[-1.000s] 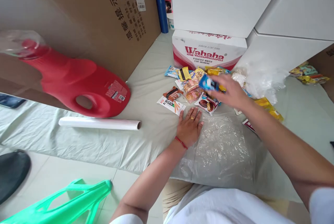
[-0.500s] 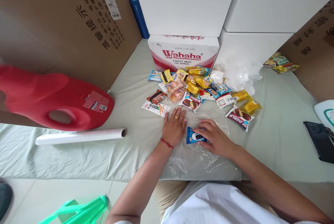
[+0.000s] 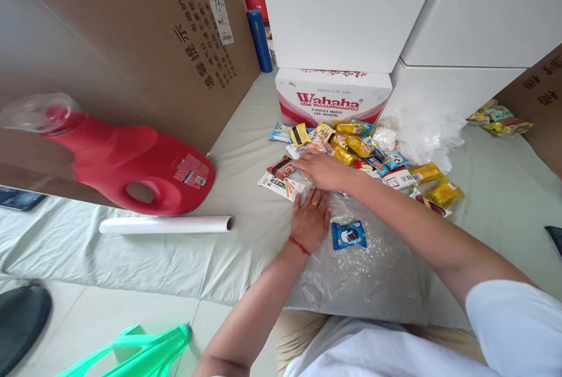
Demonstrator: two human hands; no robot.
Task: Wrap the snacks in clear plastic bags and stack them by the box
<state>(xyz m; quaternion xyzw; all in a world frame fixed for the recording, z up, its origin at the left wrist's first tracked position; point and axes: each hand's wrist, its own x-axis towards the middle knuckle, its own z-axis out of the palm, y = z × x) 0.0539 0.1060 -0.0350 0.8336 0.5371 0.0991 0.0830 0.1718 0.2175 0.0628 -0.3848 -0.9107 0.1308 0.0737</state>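
My left hand (image 3: 309, 226) lies flat with fingers stretched on the edge of a clear plastic bag (image 3: 373, 266). Just to its right, a blue snack packet (image 3: 349, 235) rests on the plastic, touched by neither hand. My right hand (image 3: 322, 167) reaches across to the left side of a heap of wrapped snacks (image 3: 351, 143). Its fingers are extended, with the tips at the edge of a brown snack packet (image 3: 281, 167); whether they touch it is unclear. A white snack packet (image 3: 281, 185) lies in front. My right forearm and hand hide part of the heap.
Behind the heap stands a Wahaha water carton (image 3: 333, 99), with crumpled clear plastic (image 3: 432, 137) to its right. On the left are a red jug (image 3: 144, 166) and a white roll (image 3: 167, 225). A green bag (image 3: 144, 348) is on the floor.
My right hand has let go of the blue packet, leaving it on the plastic, and moved forward and left to the heap. My left hand stays flat. The view has shifted left.
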